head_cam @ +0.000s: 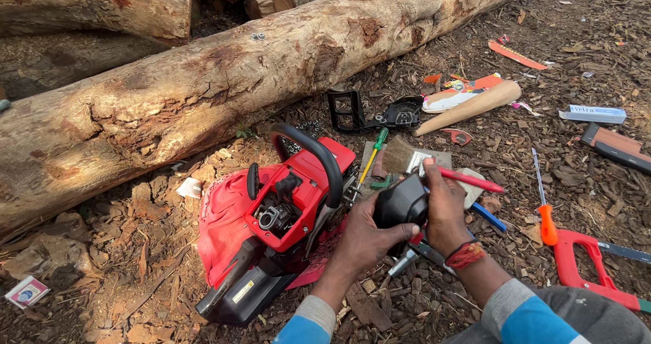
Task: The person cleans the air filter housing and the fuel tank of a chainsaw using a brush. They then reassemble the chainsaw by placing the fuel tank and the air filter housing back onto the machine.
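Observation:
My left hand (365,239) grips a black plastic chainsaw part (401,200) from below. My right hand (445,212) rests on the same part and holds a paintbrush (434,169) with a red handle, its bristles pointing up and left. Just left of my hands a red chainsaw (298,195) lies on a red cloth (224,222), its top cover off and the engine exposed.
A big log (203,86) runs across the back. On the wood-chip ground lie a black cover (380,117), a wooden handle (468,108), a green screwdriver (374,154), an orange-handled file (542,198), a red hacksaw (586,259), pliers (417,254) and small boxes.

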